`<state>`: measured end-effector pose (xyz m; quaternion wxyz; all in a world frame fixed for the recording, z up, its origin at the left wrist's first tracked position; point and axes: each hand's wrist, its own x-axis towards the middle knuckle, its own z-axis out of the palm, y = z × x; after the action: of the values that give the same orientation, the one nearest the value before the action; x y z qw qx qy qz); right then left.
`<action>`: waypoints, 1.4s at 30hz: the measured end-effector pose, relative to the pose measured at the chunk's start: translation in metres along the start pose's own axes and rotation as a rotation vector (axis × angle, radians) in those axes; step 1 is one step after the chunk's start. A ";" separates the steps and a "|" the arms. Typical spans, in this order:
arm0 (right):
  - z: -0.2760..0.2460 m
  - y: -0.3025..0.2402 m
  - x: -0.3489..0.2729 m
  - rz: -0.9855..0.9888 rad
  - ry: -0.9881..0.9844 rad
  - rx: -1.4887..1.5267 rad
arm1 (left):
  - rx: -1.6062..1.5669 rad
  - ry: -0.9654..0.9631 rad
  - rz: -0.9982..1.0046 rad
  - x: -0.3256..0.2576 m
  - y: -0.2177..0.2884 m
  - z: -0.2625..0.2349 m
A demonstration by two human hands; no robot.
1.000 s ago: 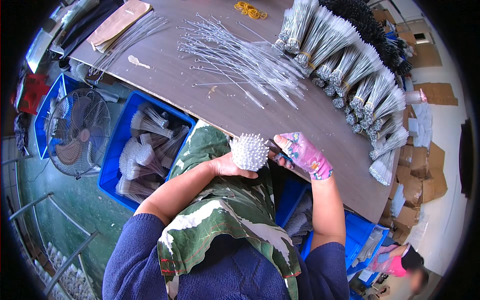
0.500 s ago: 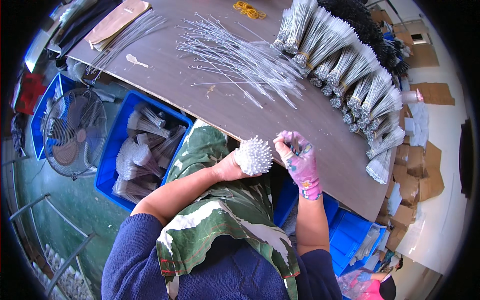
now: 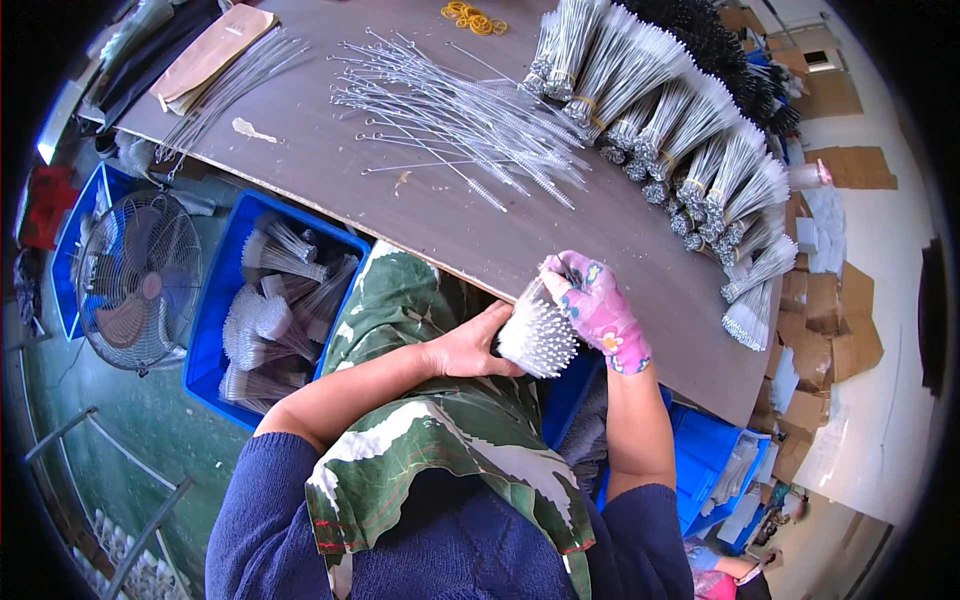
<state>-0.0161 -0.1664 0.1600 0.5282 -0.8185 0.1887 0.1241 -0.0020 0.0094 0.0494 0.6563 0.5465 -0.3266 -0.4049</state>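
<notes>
In my bare left hand [image 3: 468, 346], held low by the table's near edge, is a thick bundle of thin tube brushes [image 3: 538, 342]. Its round end of many white tips faces toward me and to the right. My right hand [image 3: 604, 315] wears a pink flowered glove with bare fingertips showing. Its fingers are pinched together against the upper right side of the bundle; what they hold is hidden. Beyond both hands, loose wire brushes with looped ends [image 3: 440, 105] lie spread over the brown table [image 3: 425, 218].
Several tied brush bundles [image 3: 690, 105] line the table's right side, with yellow rubber bands [image 3: 473, 18] at the far edge. Brown paper [image 3: 215, 55] lies far left. A blue bin [image 3: 211, 302] of bundles and a fan [image 3: 140, 280] stand left. More blue bins [image 3: 702, 455] are right.
My right hand has come in from the right to the bundle's side. The bundle has tilted, its tipped end now lower and farther right. The view has shifted slightly.
</notes>
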 end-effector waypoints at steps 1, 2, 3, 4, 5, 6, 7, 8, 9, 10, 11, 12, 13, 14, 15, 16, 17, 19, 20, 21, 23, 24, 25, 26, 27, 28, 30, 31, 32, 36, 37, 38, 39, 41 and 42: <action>0.000 0.006 -0.001 -0.001 0.001 -0.001 | 0.116 0.023 0.042 0.000 -0.003 -0.002; 0.000 0.016 -0.001 -0.093 0.009 0.077 | -0.052 0.044 -0.043 0.001 -0.005 -0.004; 0.001 0.018 -0.003 -0.184 0.018 0.156 | -0.240 0.049 -0.120 0.001 -0.003 -0.007; 0.001 0.018 -0.006 -0.143 0.012 0.240 | -0.234 0.038 -0.120 0.000 -0.009 -0.008; 0.001 0.016 -0.008 -0.144 0.012 0.240 | -0.229 0.026 -0.120 0.000 -0.016 -0.009; 0.001 0.013 -0.009 -0.110 -0.001 0.245 | -0.228 0.027 -0.120 0.000 -0.016 -0.010; 0.001 0.011 -0.010 -0.075 -0.014 0.250 | -0.226 0.031 -0.124 0.000 -0.016 -0.011; 0.001 0.010 -0.011 -0.076 -0.014 0.251 | -0.225 0.035 -0.129 0.000 -0.016 -0.011; 0.001 0.009 -0.012 -0.073 -0.027 0.289 | -0.225 0.035 -0.129 0.000 -0.018 -0.012; 0.001 0.008 -0.012 -0.070 -0.040 0.327 | -0.252 0.044 -0.119 -0.001 -0.022 -0.012; 0.001 0.008 -0.013 -0.070 -0.040 0.327 | -0.279 0.053 -0.110 -0.001 -0.024 -0.012; 0.001 0.007 -0.013 -0.082 -0.039 0.308 | -0.271 0.066 -0.092 -0.002 -0.020 -0.012; 0.001 0.007 -0.013 -0.093 -0.039 0.290 | -0.270 0.068 -0.092 -0.002 -0.021 -0.012; 0.001 0.008 -0.011 -0.094 -0.041 0.291 | -0.262 0.067 -0.093 -0.002 -0.022 -0.012; 0.000 0.010 -0.010 -0.049 -0.049 0.297 | -0.256 0.064 -0.094 -0.002 -0.023 -0.012; -0.001 0.011 -0.008 -0.004 -0.057 0.304 | -0.256 0.063 -0.096 -0.001 -0.023 -0.013; -0.001 0.010 -0.006 -0.003 -0.057 0.305 | -0.254 0.059 -0.091 -0.001 -0.023 -0.013; 0.000 0.008 -0.002 0.015 -0.070 0.285 | -0.252 0.054 -0.087 -0.001 -0.022 -0.014; 0.000 0.007 0.000 0.015 -0.071 0.286 | -0.264 0.044 -0.091 -0.001 -0.021 -0.014; 0.000 0.005 0.003 0.020 -0.100 0.256 | -0.275 0.038 -0.093 -0.002 -0.021 -0.015; 0.001 0.002 0.008 0.022 -0.135 0.225 | -0.271 0.040 -0.092 -0.001 -0.022 -0.015; 0.001 0.000 0.010 0.018 -0.140 0.214 | -0.268 0.035 -0.089 -0.001 -0.023 -0.015; 0.001 -0.001 0.011 0.014 -0.145 0.203 | -0.267 0.038 -0.089 0.000 -0.024 -0.015; 0.005 0.002 0.012 0.012 -0.108 0.222 | -0.262 0.029 -0.085 0.001 -0.025 -0.015; 0.009 0.001 0.012 0.011 -0.112 0.221 | -0.257 0.023 -0.083 0.001 -0.026 -0.014; 0.012 0.000 0.013 -0.034 -0.026 0.209 | -0.257 0.027 -0.083 0.001 -0.025 -0.015; 0.013 0.002 0.015 -0.065 0.094 0.272 | -0.292 0.016 -0.104 0.000 -0.025 -0.016; 0.011 0.002 0.016 -0.065 0.092 0.272 | -0.292 0.018 -0.105 0.000 -0.024 -0.016; 0.009 0.001 0.016 -0.033 0.067 0.291 | -0.295 0.016 -0.119 -0.001 -0.023 -0.017; 0.006 -0.001 0.011 0.011 0.002 0.247 | -0.311 -0.003 -0.111 -0.001 -0.026 -0.018; 0.006 -0.001 0.009 0.010 -0.028 0.240 | -0.311 -0.003 -0.111 -0.001 -0.025 -0.018; 0.005 -0.001 0.008 -0.013 -0.025 0.210 | -0.314 -0.014 -0.124 -0.001 -0.023 -0.019; 0.004 0.000 0.008 -0.013 -0.025 0.210 | -0.316 -0.026 -0.137 -0.002 -0.021 -0.019; 0.003 0.001 0.007 -0.025 -0.053 0.260 | -0.288 -0.030 -0.122 -0.003 -0.020 -0.020; 0.002 0.000 0.007 -0.025 -0.052 0.261 | -0.261 -0.037 -0.107 -0.003 -0.019 -0.020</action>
<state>-0.0102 -0.1654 0.1563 0.6363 -0.7418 0.1791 0.1128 0.0107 0.0193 0.0267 0.6929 0.4658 -0.2536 -0.4884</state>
